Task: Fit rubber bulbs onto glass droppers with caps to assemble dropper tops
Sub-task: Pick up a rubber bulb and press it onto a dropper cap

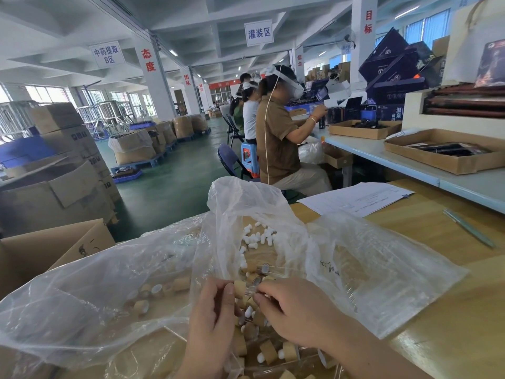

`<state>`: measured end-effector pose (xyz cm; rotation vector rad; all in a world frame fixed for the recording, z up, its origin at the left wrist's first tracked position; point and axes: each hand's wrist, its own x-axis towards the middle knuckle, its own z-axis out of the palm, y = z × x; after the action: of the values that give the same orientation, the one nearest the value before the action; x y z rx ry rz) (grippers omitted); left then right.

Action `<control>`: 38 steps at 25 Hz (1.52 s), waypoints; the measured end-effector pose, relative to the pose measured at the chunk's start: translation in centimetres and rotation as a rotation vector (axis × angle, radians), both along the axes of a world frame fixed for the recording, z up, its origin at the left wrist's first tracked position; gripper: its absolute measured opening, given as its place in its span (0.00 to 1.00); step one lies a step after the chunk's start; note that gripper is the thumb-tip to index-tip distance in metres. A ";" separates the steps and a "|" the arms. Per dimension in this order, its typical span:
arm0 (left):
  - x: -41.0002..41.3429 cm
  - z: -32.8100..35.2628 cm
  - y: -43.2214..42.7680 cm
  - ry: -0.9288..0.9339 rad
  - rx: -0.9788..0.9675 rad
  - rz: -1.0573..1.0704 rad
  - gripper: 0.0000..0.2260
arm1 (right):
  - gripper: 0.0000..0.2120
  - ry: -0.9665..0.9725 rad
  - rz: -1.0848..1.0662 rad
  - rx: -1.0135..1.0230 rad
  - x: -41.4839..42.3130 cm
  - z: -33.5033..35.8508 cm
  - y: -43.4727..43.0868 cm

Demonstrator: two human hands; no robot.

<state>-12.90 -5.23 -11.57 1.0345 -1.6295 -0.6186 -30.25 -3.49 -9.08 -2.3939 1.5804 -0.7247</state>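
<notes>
Left hand (216,318): grip pinches tan cylindrical cap (240,288). Right hand (295,313): grip pinches clear glass dropper tube (250,290) at the cap. Both near centre, over clear plastic bag (109,283) on wooden bench (437,283). Small white rubber bulbs (257,236) piled farther back.

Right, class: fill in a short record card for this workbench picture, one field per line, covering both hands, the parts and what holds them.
Left hand: holds a tan cap
Right hand: pinches what looks like a glass dropper at the cap's end
Rubber bulbs: white, loose heap farther back
Container: clear plastic bag spread open on wooden table
Nearby: paper sheets, pen, cardboard box
</notes>
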 end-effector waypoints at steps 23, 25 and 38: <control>0.0 0.6 0.0 -0.142 0.056 -0.153 0.14 | 0.17 0.042 0.091 -0.077 0.2 0.9 1.0; -0.1 0.6 0.0 -0.186 0.044 -0.159 0.15 | 0.13 0.046 0.100 -0.077 0.4 0.9 1.0; -1.2 0.6 0.4 -0.139 0.135 -0.171 0.18 | 0.14 -0.082 0.113 0.027 0.7 0.6 0.9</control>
<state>-14.13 -4.81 -11.01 1.0620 -1.8316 -0.7942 -29.59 -2.58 -8.50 -2.3803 1.4017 -0.7632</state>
